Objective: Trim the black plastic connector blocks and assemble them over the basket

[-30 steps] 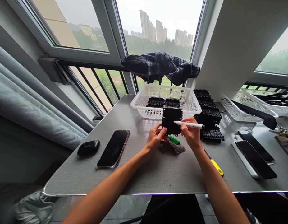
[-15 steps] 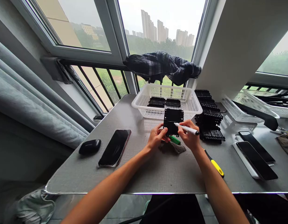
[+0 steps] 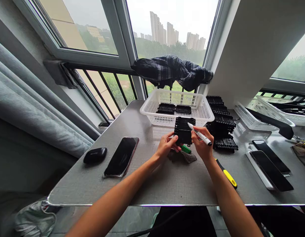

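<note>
My left hand (image 3: 168,143) grips the left edge of a black plastic panel with toothed sides (image 3: 184,130), which is held tilted up above the table. My right hand (image 3: 203,142) is closed around a white marker pen (image 3: 200,134) with a dark end; its tip is at the panel's upper face, though I cannot tell if it touches. Beneath the panel lie a green object (image 3: 186,149), partly covered, and a grey-brown cloth (image 3: 189,157). A yellow-and-black handled tool (image 3: 229,177) rests by my right forearm, which hides part of it.
Behind the panel stands a white basket (image 3: 152,116) with similar black pieces inside. Stacked black panels (image 3: 221,121) rise to its right. A phone (image 3: 121,156) and a black case (image 3: 95,155) lie left; more phones (image 3: 272,169) lie right. Other white baskets (image 3: 253,120) stand far right.
The marker's tip has moved up and slightly right across the panel, and the pen now slants more steeply. The panel has shifted slightly to the right and down.
</note>
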Demonstrator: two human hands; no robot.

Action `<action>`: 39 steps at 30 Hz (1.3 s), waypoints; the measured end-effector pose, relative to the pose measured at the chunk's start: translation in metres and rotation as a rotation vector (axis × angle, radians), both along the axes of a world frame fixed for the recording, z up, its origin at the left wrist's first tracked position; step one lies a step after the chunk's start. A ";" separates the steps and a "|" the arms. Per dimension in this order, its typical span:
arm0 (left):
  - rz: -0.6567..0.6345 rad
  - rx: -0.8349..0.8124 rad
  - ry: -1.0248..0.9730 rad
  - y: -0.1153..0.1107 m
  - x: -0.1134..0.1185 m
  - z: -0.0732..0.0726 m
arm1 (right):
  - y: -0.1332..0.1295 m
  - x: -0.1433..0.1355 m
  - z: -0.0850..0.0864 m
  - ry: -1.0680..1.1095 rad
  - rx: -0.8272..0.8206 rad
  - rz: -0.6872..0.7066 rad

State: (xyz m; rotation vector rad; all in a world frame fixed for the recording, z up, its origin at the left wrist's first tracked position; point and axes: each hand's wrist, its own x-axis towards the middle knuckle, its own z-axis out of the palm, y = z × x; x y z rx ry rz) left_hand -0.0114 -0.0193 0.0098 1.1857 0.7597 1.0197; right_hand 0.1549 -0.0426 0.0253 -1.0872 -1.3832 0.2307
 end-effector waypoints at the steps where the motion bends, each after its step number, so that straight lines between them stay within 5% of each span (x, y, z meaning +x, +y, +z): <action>1: -0.001 0.008 0.004 -0.001 0.000 0.000 | 0.000 0.001 0.000 0.003 -0.004 -0.012; 9: -0.006 0.041 0.029 -0.004 0.002 0.002 | 0.001 0.004 0.006 -0.172 0.052 -0.031; 29: -0.077 -0.025 0.002 -0.004 0.002 -0.001 | 0.000 0.003 0.008 -0.157 0.098 -0.027; 35: 0.111 0.052 -0.006 -0.003 0.001 0.001 | 0.000 0.003 0.007 -0.084 0.155 -0.118; 39: 0.258 0.126 -0.038 -0.001 -0.003 0.004 | 0.000 0.004 0.003 -0.105 0.056 -0.004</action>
